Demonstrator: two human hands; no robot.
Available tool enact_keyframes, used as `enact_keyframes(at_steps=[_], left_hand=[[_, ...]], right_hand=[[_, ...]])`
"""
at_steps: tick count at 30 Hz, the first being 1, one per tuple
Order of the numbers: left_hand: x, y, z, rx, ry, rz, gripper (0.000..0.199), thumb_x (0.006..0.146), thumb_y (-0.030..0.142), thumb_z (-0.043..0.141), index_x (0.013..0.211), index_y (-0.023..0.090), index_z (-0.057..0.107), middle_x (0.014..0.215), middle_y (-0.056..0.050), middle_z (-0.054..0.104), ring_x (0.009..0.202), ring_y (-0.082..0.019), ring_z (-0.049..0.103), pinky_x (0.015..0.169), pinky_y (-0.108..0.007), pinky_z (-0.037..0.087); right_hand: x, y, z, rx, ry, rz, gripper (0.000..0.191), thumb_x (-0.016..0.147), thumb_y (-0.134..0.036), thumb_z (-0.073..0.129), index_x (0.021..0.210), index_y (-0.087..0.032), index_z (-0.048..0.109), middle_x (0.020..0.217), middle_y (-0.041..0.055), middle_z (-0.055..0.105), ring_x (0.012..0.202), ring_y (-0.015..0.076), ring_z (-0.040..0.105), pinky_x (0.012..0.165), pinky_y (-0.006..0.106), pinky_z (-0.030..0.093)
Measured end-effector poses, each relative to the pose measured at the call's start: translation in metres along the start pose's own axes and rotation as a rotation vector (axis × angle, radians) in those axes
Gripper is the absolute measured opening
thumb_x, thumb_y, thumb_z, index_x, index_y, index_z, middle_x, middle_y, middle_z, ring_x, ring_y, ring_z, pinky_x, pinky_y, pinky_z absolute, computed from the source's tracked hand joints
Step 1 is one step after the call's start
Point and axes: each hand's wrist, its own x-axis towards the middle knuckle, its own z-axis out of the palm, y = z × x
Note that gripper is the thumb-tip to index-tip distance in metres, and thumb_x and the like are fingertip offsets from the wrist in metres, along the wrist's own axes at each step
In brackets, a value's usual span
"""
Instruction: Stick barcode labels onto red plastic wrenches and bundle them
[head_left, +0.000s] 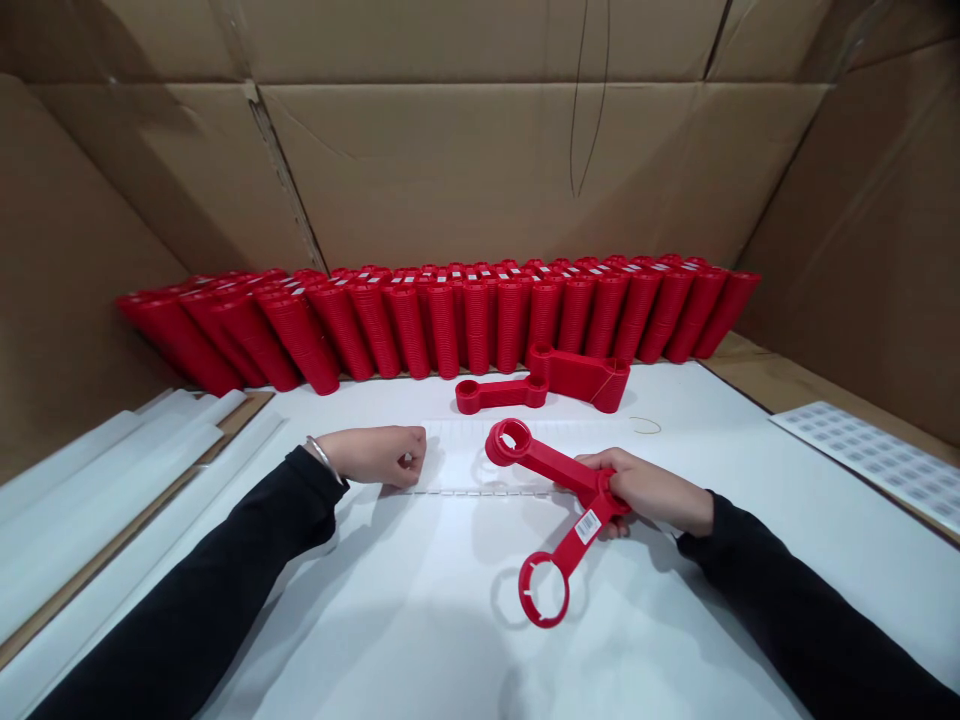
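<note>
My right hand (637, 490) is wrapped round red plastic ring wrenches (555, 462), held crossed so that one points up-left and one down-left. The lower wrench (576, 545) has a white printed label (587, 526) on its arm and an open ring at its end. My left hand (386, 455) is closed in a pinch at the left end of a pale translucent strip (457, 460) with a dashed front edge. What its fingers hold, if anything, is hidden. Just behind the strip lie a small stack of red wrenches (501, 394) and a taller stack (581, 375).
Long rows of stacked red wrenches (476, 325) stand along the back of the white table (420, 620). White sheets (97, 500) lie at the left. At the right is a label sheet (877, 455). Cardboard walls (480, 170) enclose the back and sides.
</note>
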Motion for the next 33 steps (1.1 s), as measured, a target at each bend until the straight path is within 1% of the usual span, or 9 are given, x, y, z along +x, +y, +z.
enact_keyframes(at_steps=[5,10,17,21,23,26,28,30,33], left_hand=[[0.005,-0.005,0.005,0.038,0.023,-0.055,0.008,0.063,0.015,0.043,0.066,0.013,0.05,0.078,-0.001,0.052,0.062,-0.01,0.044,0.059,-0.022,0.035],[0.007,-0.006,0.006,0.074,0.065,-0.09,0.008,0.063,0.019,0.042,0.067,0.015,0.048,0.069,0.0,0.052,0.058,-0.01,0.04,0.056,-0.023,0.032],[0.004,0.004,0.006,0.136,0.082,-0.139,0.004,0.062,0.017,0.042,0.064,0.015,0.046,0.063,0.0,0.05,0.054,-0.01,0.036,0.05,-0.023,0.025],[0.004,0.012,0.008,0.197,0.094,-0.187,0.005,0.063,0.019,0.045,0.063,0.014,0.047,0.066,-0.002,0.05,0.055,-0.011,0.037,0.05,-0.024,0.026],[0.007,0.015,0.01,0.186,0.122,-0.119,0.009,0.066,0.021,0.046,0.066,0.014,0.051,0.072,-0.003,0.052,0.059,-0.011,0.039,0.054,-0.023,0.03],[0.013,0.02,0.014,0.081,0.165,0.115,0.017,0.075,0.024,0.046,0.077,0.014,0.059,0.082,-0.004,0.053,0.067,-0.011,0.044,0.064,-0.023,0.036],[0.018,0.025,0.017,0.006,0.181,0.235,0.022,0.08,0.028,0.045,0.084,0.014,0.061,0.086,-0.004,0.053,0.073,-0.012,0.045,0.069,-0.022,0.038],[0.022,0.031,0.02,-0.052,0.181,0.289,0.024,0.082,0.031,0.046,0.085,0.014,0.061,0.089,-0.004,0.052,0.075,-0.012,0.046,0.071,-0.023,0.038],[0.026,0.038,0.023,-0.094,0.193,0.287,0.02,0.083,0.027,0.045,0.08,0.012,0.058,0.089,-0.004,0.052,0.071,-0.011,0.046,0.069,-0.022,0.038]], right_hand=[[0.005,0.007,-0.004,0.037,-0.039,-0.03,0.067,0.054,-0.016,0.035,0.118,-0.005,0.05,0.053,0.0047,0.056,0.046,0.0108,0.053,0.041,0.016,0.035],[0.009,0.012,-0.009,0.095,-0.044,-0.018,0.061,0.058,-0.017,0.039,0.116,-0.003,0.051,0.057,0.007,0.057,0.049,0.0108,0.054,0.042,0.015,0.036],[0.01,0.011,-0.008,0.268,-0.012,-0.038,0.053,0.062,-0.016,0.044,0.113,-0.002,0.051,0.054,0.0026,0.05,0.046,0.0091,0.049,0.04,0.016,0.032],[0.011,0.012,-0.007,0.229,-0.012,-0.022,0.056,0.061,-0.015,0.042,0.115,-0.003,0.05,0.052,0.0029,0.051,0.046,0.0098,0.05,0.041,0.016,0.032],[0.011,0.013,-0.006,0.171,-0.029,-0.013,0.058,0.061,-0.016,0.04,0.116,-0.004,0.051,0.053,0.0041,0.054,0.046,0.0104,0.052,0.041,0.016,0.033],[0.011,0.013,-0.004,0.098,-0.083,-0.029,0.062,0.06,-0.016,0.038,0.119,-0.006,0.05,0.055,0.0044,0.057,0.047,0.0104,0.054,0.042,0.015,0.035],[0.011,0.013,-0.002,0.062,-0.116,-0.052,0.064,0.059,-0.015,0.036,0.121,-0.007,0.049,0.054,0.0033,0.056,0.047,0.0101,0.054,0.041,0.014,0.034],[0.01,0.012,0.0,0.037,-0.119,-0.061,0.066,0.058,-0.015,0.035,0.122,-0.008,0.048,0.052,0.0024,0.056,0.045,0.0096,0.053,0.04,0.014,0.034],[0.011,0.013,0.001,0.032,-0.116,-0.063,0.065,0.058,-0.015,0.035,0.121,-0.007,0.049,0.053,0.0025,0.056,0.045,0.0095,0.052,0.041,0.014,0.034]])
